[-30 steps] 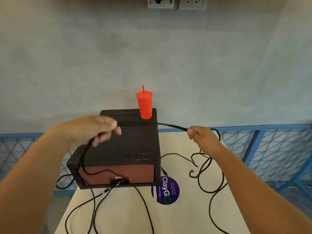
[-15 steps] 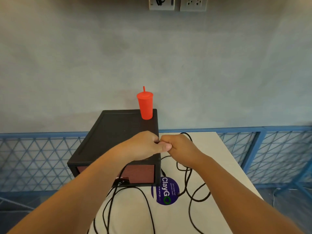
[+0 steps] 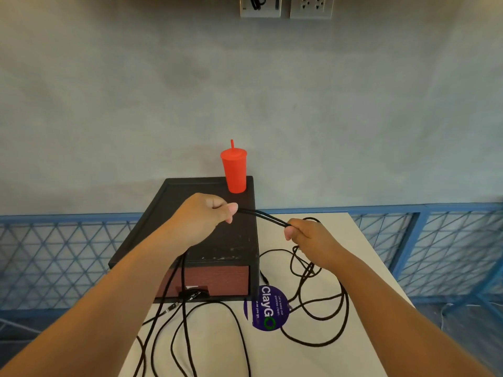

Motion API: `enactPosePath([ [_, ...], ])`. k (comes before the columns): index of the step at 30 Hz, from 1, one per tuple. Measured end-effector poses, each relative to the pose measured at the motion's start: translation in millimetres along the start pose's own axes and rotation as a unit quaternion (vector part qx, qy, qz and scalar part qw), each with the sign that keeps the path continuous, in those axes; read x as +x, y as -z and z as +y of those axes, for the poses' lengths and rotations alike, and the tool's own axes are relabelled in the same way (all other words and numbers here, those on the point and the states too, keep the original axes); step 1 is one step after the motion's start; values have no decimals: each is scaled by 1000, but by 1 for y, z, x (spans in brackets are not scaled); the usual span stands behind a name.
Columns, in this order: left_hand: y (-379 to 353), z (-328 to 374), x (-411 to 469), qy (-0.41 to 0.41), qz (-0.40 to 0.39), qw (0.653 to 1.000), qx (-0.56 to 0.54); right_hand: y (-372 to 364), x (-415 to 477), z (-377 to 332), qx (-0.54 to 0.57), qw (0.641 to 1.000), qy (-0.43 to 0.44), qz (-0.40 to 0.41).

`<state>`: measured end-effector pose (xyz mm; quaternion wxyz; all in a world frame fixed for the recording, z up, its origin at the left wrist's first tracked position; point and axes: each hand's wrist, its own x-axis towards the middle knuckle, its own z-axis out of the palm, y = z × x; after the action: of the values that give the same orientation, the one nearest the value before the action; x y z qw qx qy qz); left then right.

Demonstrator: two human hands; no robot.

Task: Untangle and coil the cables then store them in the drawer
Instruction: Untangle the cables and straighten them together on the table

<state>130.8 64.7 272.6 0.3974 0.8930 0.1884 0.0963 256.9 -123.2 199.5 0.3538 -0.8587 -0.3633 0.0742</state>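
Both hands are raised over a black drawer box [image 3: 217, 240] with a reddish-brown drawer front [image 3: 217, 281]. My left hand [image 3: 202, 216] pinches a doubled stretch of black cable [image 3: 261, 216] between thumb and fingers. My right hand [image 3: 307, 235] grips the same two strands a short way to the right. The strands run taut between the hands. From the left hand, cable hangs down past the drawer front. Loose black cable loops [image 3: 321, 317] lie tangled on the white table [image 3: 375, 268] under the right hand and in front of the box.
A red lidded cup with a straw [image 3: 234, 170] stands on the box's back right corner. A purple round sticker [image 3: 268, 308] is on the table. Blue metal railing [image 3: 435, 240] runs behind and beside the table. Wall sockets [image 3: 285, 6] sit high on the grey wall.
The hands had met over the box's front edge half a second ago. They have since drawn apart, stretching two strands of cable between them.
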Motion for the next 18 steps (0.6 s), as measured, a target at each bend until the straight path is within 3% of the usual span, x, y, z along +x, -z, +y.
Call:
enactPosePath([
  [11,16,-6,-11,45,25,998,-33,5,-1,24,-45,998,-40,3],
  [18,24,-32,-6,73,-206,975,45,5,-7,15,-78,997,-22,12],
])
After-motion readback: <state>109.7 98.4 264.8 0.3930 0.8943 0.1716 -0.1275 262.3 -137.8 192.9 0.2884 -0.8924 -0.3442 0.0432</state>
